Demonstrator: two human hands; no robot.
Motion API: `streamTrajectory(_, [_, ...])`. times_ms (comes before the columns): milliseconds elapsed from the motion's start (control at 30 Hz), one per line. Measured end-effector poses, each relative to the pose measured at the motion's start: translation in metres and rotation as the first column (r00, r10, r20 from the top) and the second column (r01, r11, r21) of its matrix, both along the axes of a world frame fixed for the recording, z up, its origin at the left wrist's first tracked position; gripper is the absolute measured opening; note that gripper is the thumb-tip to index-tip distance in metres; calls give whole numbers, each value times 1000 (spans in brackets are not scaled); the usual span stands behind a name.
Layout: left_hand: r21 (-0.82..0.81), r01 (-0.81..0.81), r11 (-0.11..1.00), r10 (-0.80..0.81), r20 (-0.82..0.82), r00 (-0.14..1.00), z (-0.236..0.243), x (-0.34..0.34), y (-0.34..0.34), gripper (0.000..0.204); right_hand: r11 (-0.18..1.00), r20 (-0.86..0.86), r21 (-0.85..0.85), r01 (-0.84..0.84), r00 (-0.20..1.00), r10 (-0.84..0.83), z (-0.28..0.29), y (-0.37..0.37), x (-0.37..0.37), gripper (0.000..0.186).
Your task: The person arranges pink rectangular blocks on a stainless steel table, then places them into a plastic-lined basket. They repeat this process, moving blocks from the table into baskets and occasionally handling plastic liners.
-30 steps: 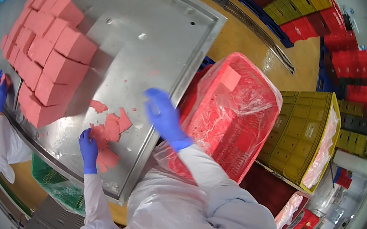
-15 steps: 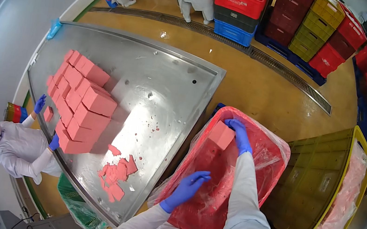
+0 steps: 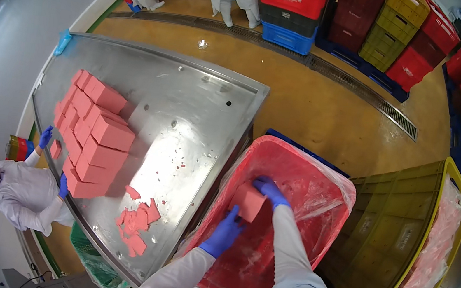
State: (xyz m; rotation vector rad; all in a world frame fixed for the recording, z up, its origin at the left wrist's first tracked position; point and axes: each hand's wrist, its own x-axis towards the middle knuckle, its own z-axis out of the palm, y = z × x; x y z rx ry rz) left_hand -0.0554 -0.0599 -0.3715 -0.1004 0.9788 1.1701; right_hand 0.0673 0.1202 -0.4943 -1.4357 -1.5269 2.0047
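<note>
A pink, smooth-sided block (image 3: 248, 201) is between my gloved hands inside a red plastic tub (image 3: 343, 219) lined with clear film. My right hand (image 3: 272, 191) grips its far right corner. At its near edge, the fingers of my left hand (image 3: 222, 234) close against it. Its underside is hidden, so I cannot tell whether it rests on the tub's bottom. Left of the tub, a stack of similar pink blocks (image 3: 102, 158) stands on a steel table (image 3: 200, 107). Broken flat pink pieces (image 3: 137, 222) lie nearer to me on that table.
A co-worker (image 3: 29, 192) in white stands at the table's left side, hands by the stack. A yellow-green crate (image 3: 390, 225) with film-covered pink contents is right of the tub. A green lined crate (image 3: 88, 254) sits below the table. Stacked crates (image 3: 289, 17) line the far side.
The block has come nearer to me within the tub, with my right hand on it. My left hand has closed in from apart to touch it. The view has shifted slightly.
</note>
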Motion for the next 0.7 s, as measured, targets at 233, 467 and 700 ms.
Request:
streamTrajectory(233, [-58,-11,998,2,-147,989,-14,-6,-30,39,971,366,175,162,905,-217,-6,-37,-12,61])
streamTrajectory(467, [204,40,978,-3,-176,984,114,-38,-46,53,844,-60,-14,536,842,-536,135,-98,25,43])
streamTrajectory(700, [425,-234,875,2,479,878,145,-112,-54,96,776,-493,-239,584,616,-615,282,-155,-39,52])
